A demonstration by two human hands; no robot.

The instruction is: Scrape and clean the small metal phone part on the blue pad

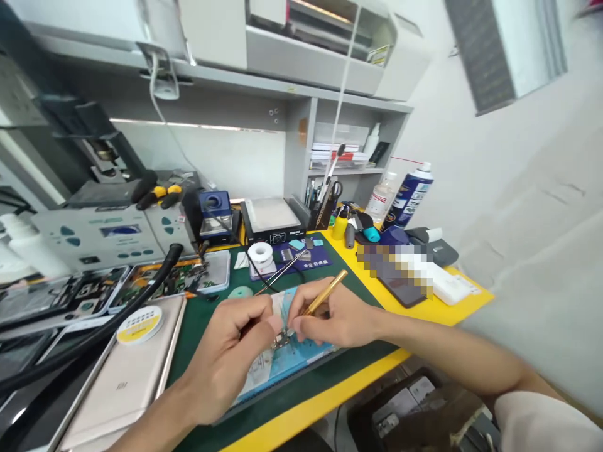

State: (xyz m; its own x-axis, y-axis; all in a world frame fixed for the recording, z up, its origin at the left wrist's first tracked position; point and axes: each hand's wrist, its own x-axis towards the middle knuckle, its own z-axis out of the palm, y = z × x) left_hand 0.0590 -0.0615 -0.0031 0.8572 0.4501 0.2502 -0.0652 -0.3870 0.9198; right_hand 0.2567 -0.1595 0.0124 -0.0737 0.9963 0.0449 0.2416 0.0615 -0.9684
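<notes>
My left hand (230, 358) is curled, its thumb and fingers pinching a small metal part (281, 341) over a light blue work pad (282, 364). My right hand (336, 320) grips a gold-coloured tool (326, 292) like a pen, its tip resting at that small part. Both hands meet above the pad, which lies on a dark green mat (292, 395). Much of the part is hidden by my fingers.
A gold phone back (122, 383) with a round yellow-and-white tin (140, 324) lies at the left beside a black hose (94, 326). Behind are a solder reel (260, 254), tweezers (282, 271), a hot plate (272, 220), a spray can (409, 196) and the yellow table edge (330, 402).
</notes>
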